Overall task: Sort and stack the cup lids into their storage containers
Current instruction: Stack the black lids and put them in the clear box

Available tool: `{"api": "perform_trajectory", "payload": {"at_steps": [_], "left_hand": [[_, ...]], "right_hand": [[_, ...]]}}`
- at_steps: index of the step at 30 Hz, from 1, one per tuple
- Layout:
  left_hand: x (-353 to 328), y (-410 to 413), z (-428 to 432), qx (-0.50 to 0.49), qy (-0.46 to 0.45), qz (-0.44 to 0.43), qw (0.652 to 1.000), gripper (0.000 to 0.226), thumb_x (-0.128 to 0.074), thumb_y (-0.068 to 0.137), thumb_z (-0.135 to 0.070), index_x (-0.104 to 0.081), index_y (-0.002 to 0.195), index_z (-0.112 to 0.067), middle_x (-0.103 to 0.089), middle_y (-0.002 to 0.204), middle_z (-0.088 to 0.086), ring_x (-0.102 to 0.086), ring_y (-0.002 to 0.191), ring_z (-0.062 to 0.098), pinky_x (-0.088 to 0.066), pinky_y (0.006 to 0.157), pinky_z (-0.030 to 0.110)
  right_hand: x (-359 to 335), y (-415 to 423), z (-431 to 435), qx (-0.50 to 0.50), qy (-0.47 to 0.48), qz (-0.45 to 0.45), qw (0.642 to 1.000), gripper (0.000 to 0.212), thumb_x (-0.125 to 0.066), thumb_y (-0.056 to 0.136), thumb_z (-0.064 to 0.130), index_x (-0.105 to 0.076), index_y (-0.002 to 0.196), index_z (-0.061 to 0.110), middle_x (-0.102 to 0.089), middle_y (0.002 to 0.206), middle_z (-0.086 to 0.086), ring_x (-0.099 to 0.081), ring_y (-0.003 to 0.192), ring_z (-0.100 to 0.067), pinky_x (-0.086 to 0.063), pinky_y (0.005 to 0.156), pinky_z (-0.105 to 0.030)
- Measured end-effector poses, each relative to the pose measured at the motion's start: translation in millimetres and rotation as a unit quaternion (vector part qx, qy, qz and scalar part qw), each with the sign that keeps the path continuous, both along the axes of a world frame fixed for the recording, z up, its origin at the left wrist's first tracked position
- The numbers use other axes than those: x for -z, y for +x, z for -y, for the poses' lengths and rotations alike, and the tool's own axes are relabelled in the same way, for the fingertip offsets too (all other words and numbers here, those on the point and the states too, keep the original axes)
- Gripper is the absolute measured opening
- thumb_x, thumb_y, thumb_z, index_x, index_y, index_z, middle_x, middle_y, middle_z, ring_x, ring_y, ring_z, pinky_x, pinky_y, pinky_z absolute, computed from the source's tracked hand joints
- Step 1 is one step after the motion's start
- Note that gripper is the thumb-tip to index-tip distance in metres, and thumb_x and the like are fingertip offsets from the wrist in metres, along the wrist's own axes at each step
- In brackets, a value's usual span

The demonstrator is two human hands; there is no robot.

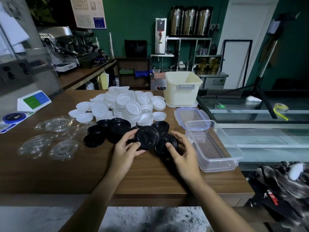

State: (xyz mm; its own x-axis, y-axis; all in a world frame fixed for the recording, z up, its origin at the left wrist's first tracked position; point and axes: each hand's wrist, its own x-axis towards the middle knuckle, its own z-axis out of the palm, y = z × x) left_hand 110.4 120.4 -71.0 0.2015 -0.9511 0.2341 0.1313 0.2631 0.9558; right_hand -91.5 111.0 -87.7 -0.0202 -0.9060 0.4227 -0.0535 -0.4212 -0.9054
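Over the brown wooden surface (pixel 66 173), the left hand (pixel 127 149) pinches a tilted round black plastic lid (pixel 147 137) in its fingers; the right hand (pixel 183 154) curls its fingers round a black lid stack (pixel 163 145) beside it.

Black lids (pixel 147 137) sit before a white lid heap (pixel 127 104) — clear lids (pixel 56 124) left. Cream bin (pixel 182 87) on a brown wood-grain table (pixel 66 173) — green wall (pixel 133 22) behind.

Black lids (pixel 120 127) cluster before a heaped pile of white lids (pixel 127 104), clear lids (pixel 56 125) lie left, and a clear container (pixel 215 148) and cream bin (pixel 182 87) stand empty at right.
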Motion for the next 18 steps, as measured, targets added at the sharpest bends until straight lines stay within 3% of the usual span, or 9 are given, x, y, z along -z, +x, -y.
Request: {"api": "perform_trajectory", "payload": {"at_steps": [4,7,10,14,16,18], "left_hand": [[-1,-18,-2,0.007,0.011,-0.006,1.0,0.026,-0.062,0.098,0.004,-0.07,0.115,-0.013,-0.064,0.105,0.003,-0.072,0.098,0.014,-0.065,0.074,0.037],[4,-23,2,-0.036,0.014,0.016,0.999,0.016,-0.072,0.093,-0.001,-0.071,0.107,-0.008,-0.069,0.094,0.005,-0.07,0.089,0.013,-0.062,0.064,0.027],[6,-21,3,-0.044,0.022,0.044,0.998,0.018,-0.076,0.09,-0.005,-0.071,0.106,-0.013,-0.073,0.078,0.001,-0.068,0.075,0.014,-0.054,0.06,0.021],[9,-22,-1,0.038,-0.001,0.131,0.991,0.043,-0.071,0.095,-0.007,-0.06,0.134,-0.025,-0.063,0.073,0.023,-0.061,0.062,0.015,-0.049,0.059,0.022],[10,-25,-3,0.058,0.0,0.159,0.986,0.039,-0.071,0.097,-0.011,-0.06,0.132,-0.026,-0.067,0.073,0.023,-0.064,0.062,0.015,-0.049,0.059,0.02],[9,-28,-4,0.042,0.012,0.154,0.987,0.035,-0.074,0.095,-0.015,-0.059,0.126,-0.021,-0.071,0.071,0.017,-0.068,0.061,0.017,-0.05,0.058,0.019]], "right_hand": [[0,-1,-2,0.003,0.006,-0.003,1.0,0.034,-0.072,0.099,0.021,-0.068,0.13,0.033,-0.071,0.128,0.007,-0.067,0.12,-0.017,-0.057,0.093,-0.033],[-2,-1,-4,-0.01,0.034,0.039,0.999,0.032,-0.072,0.099,0.019,-0.07,0.127,0.035,-0.071,0.128,0.006,-0.068,0.116,-0.019,-0.062,0.074,-0.035],[-4,-1,-5,-0.015,0.034,0.053,0.998,0.031,-0.071,0.099,0.018,-0.07,0.127,0.032,-0.071,0.128,0.004,-0.068,0.115,-0.016,-0.06,0.068,-0.027],[-3,-1,-3,-0.018,0.031,0.05,0.998,0.027,-0.066,0.103,0.02,-0.07,0.127,0.03,-0.072,0.128,0.007,-0.067,0.119,-0.014,-0.057,0.086,-0.023],[-1,-2,-2,-0.019,0.03,0.041,0.999,0.025,-0.065,0.104,0.022,-0.07,0.127,0.03,-0.072,0.129,0.008,-0.066,0.122,-0.013,-0.053,0.103,-0.033],[-1,-1,-2,-0.023,0.031,0.034,0.999,0.025,-0.067,0.103,0.025,-0.07,0.127,0.031,-0.072,0.128,0.009,-0.066,0.123,-0.014,-0.05,0.109,-0.04]]}}
